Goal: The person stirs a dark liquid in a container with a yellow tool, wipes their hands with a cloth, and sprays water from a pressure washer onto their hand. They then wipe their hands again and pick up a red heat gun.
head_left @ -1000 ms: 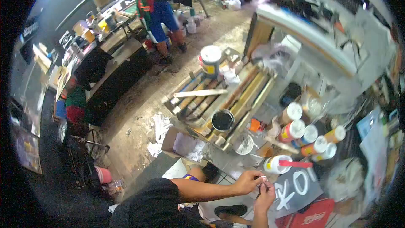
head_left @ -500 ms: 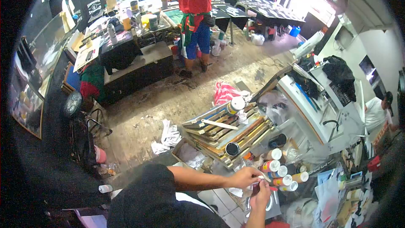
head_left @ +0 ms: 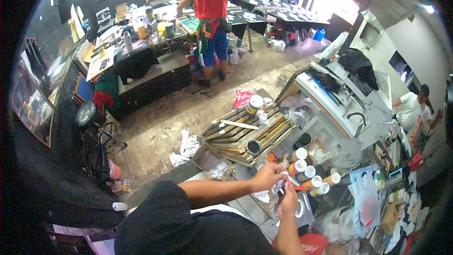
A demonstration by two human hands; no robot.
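Workshop: "STUDIO" lettering (head_left: 104,16) on wall, lidded tubs (head_left: 297,166), wooden slats (head_left: 276,137), scuffed floor (head_left: 151,127).

Looks like wood in the frames (head_left: 265,134), smooth plastic in the lidded tubs (head_left: 307,173) (faintly glossy), matt cloth in the sleeve (head_left: 158,212).

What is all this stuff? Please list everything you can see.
Jars: six, white-lidded, mixed labels, beyond the hands
Frames: several, wood-brown, stacked, centre
Tub: one, white-lidded, frames' far end
Pot: one, black inside, frames' near end
Stick: one, pale, on frames
Rags: pile, white, floor
Bucket: one, pink, left
Jug: one, blue, background
People: three, red or white tops, background and right
Other clutter: uncountable
Scrap: one, pale, between fingertips
Left hand: one, bare, centre
Right hand: one, bare, beside it
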